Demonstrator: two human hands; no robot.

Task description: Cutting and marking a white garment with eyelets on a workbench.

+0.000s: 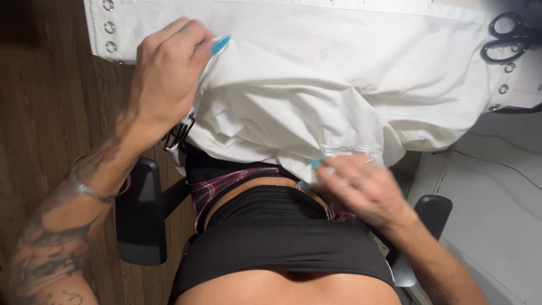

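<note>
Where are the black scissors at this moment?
In the head view, the black scissors lie at the top right corner, resting on the far right edge of the white fabric, beside its row of metal eyelets and away from both hands.

A home sewing corner, set up at a worktable.

White fabric with a row of metal eyelets down its edge is spread over the worktable and spills off the near edge, and black-handled scissors lie at the table's far right corner. The person sits in a black office chair whose armrests show on either side. Dark wood plank flooring runs along the left, and a pale wall or panel with a thin cord across it stands under the table's right end. These are domestic furnishings rather than factory fittings.
</note>
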